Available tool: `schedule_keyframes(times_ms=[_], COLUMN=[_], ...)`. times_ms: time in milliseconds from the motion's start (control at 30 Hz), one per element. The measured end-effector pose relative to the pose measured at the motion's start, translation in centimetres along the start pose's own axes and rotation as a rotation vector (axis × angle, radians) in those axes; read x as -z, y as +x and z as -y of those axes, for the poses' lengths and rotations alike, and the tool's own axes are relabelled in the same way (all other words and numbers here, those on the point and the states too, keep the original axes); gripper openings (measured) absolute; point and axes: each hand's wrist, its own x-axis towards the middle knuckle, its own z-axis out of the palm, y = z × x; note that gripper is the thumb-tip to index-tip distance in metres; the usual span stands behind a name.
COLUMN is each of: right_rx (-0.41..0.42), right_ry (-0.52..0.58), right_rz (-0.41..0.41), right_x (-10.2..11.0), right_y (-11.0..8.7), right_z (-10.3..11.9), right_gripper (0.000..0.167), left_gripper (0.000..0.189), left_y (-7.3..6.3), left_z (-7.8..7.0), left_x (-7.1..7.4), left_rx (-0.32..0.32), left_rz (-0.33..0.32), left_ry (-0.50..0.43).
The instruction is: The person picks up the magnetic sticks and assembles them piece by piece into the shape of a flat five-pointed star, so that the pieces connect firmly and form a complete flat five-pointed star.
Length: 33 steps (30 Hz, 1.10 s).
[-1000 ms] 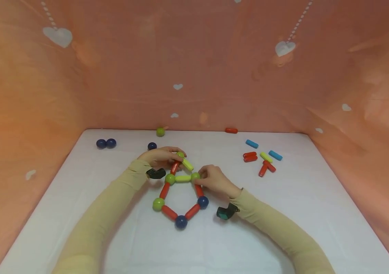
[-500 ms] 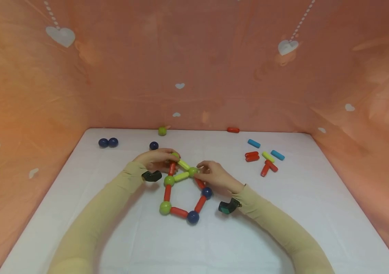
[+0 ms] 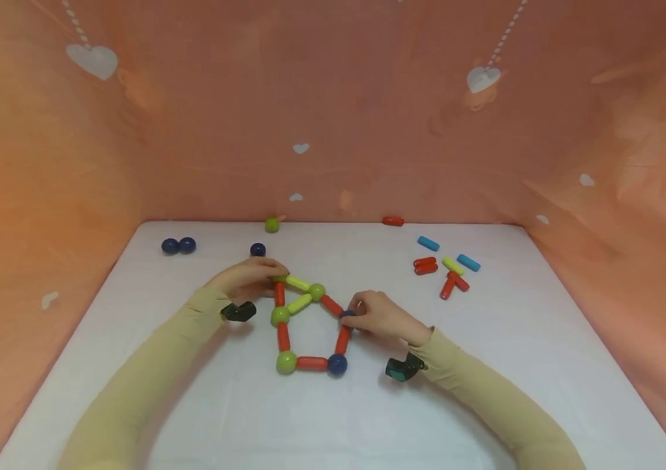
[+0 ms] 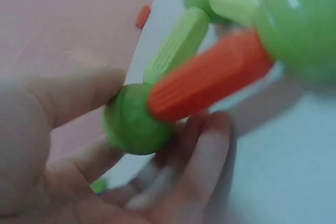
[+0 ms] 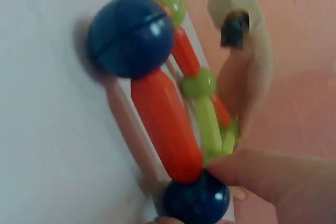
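A flat frame of rods and balls lies between both hands: a triangle joined to a five-sided ring. At its far left corner, my left hand (image 3: 246, 277) grips a green ball (image 4: 135, 121) between thumb and fingers; a red rod (image 4: 210, 77) and a yellow-green rod (image 4: 177, 45) run from that ball. My right hand (image 3: 384, 316) pinches a blue ball (image 5: 197, 202) at the ring's right corner. Another blue ball (image 3: 337, 364) and a green ball (image 3: 287, 361) form the near corners, with a red rod (image 3: 312, 363) between them. Two more green balls (image 3: 317, 292) end the shared yellow-green rod (image 3: 299, 303).
Loose red rods (image 3: 425, 265), blue rods (image 3: 469, 262) and a yellow-green rod (image 3: 453, 266) lie at the back right. Paired blue balls (image 3: 179, 245) sit at the back left. A single blue ball (image 3: 258, 250) is just beyond my left hand, a green ball (image 3: 272, 224) at the far edge.
The second yellow-green rod's free end now meets a green ball, closing the triangle. The frame has turned and moved left. My right hand has shifted from that green ball to the blue one.
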Motion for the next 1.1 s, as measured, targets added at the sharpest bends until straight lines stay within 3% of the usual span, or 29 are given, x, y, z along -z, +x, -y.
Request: schedule_keyframes(times_ms=[133,333,433,633,733,967,1100], right_rx=[0.002,0.033,0.046,0.070,0.078,0.086,0.072], right_ry=[0.013,0.007,-0.013,-0.041,-0.044,-0.017,0.020], right_rz=[-0.017,-0.024,-0.024,-0.002,0.013,0.038,0.058], right_x=[0.9,2.5,3.2,3.7,3.7,3.7,3.8], right_y=[1.0,2.7,3.6,5.0,5.4,5.9,6.1], right_z=[-0.5,-0.8,-1.1,-1.4,-1.5,-1.3,-1.3], right_gripper=[0.024,0.026,0.026,0.026,0.027,0.028,0.028], left_gripper=[0.028,0.031,0.029,0.026,0.030,0.029,0.031], left_y=[-1.6,-3.2,-3.9,-4.4,-3.8,-2.1,-1.3], left_z=[-0.1,0.3,0.8,0.9,0.4,-1.1,-1.4], left_x=[0.6,1.1,1.2,0.7,0.1,-1.6,-1.8], left_rx=[-0.062,-0.107,-0.108,-0.045,-0.007,0.067,0.090], left_rz=[-0.008,-0.075,-0.075,0.010,0.023,0.047,0.041], left_ry=[0.208,0.536,0.533,0.534,0.524,0.331,0.337])
